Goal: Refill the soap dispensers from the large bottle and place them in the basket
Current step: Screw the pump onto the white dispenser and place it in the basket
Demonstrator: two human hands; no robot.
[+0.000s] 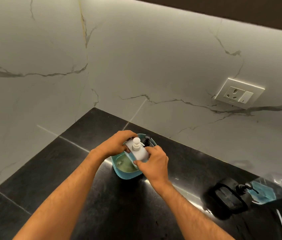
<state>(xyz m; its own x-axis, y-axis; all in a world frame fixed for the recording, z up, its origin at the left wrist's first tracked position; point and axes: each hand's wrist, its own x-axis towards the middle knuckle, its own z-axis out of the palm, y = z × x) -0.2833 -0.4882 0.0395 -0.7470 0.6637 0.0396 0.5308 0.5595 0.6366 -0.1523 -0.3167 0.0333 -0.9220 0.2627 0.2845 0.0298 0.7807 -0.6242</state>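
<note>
Both hands on the white dispenser: smooth matte plastic, rounded body, white pump head on top w/ round knob. It's tilted toward me, held over the basket opening, lower end down inside the rim.

My left hand wraps the far/left side of the body, fingers curled over the top edge, thumb underneath. My right hand pinches the near/right edge, thumb and index clamped on the lower corner, other fingers curled in.

Basket: teal plastic, ribbed outer wall, rounded-rectangle shape, floor looks pale greenish. Sits on the countertop, near the corner where the 2 walls meet.

2nd dispenser: black pump top, standing upright in the far side of the basket, just behind the white 1. Body mostly hidden.

Countertop is dark polished stone, glossy, w/ thin pale seams. Walls are white marble-look slabs w/ grey veins. White socket plate on the right wall. Glossy surface at lower right mirrors the basket and black pump.
</note>
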